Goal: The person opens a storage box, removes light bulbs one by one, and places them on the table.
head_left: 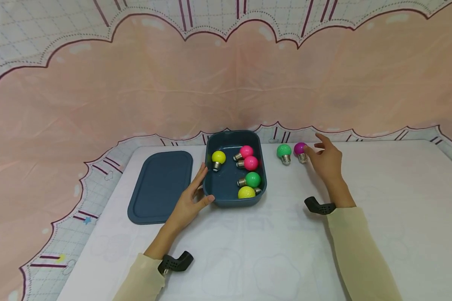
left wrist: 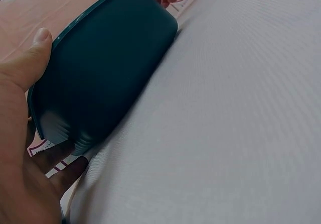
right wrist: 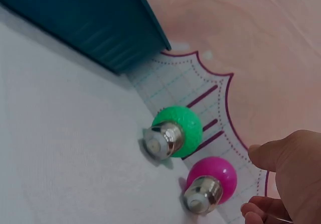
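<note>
A dark blue rectangular plastic box (head_left: 231, 200) stands uncovered on the white desk (head_left: 286, 251), its matching lid (head_left: 160, 187) lying apart at its 9 o'clock. The left hand (head_left: 188, 205) is at the box's 8 o'clock, its grip loose: fingers extended along the wall, thumb against the near corner. Inside, from the box's middle, a yellow bulb (head_left: 218, 157) lies at 10 o'clock, a pink bulb (head_left: 246, 151) at 1, a second pink bulb (head_left: 251, 163) just beside it toward 3, a green bulb (head_left: 253, 179) at 4 and another yellow bulb (head_left: 246, 192) at 5.

Outside, between 2 and 3 o'clock of the box, lie a loose green bulb (head_left: 284, 150) and, farther out, a purple bulb (head_left: 299, 148), near each other, silvery screw bases toward 6. The right hand (head_left: 327, 163) is just beside the purple one, toward 3 o'clock, its grip unclosed, thumb and fingers parted, holding nothing. Each wrist carries a black band (head_left: 320, 206) below a beige sleeve (head_left: 358, 246).
</note>
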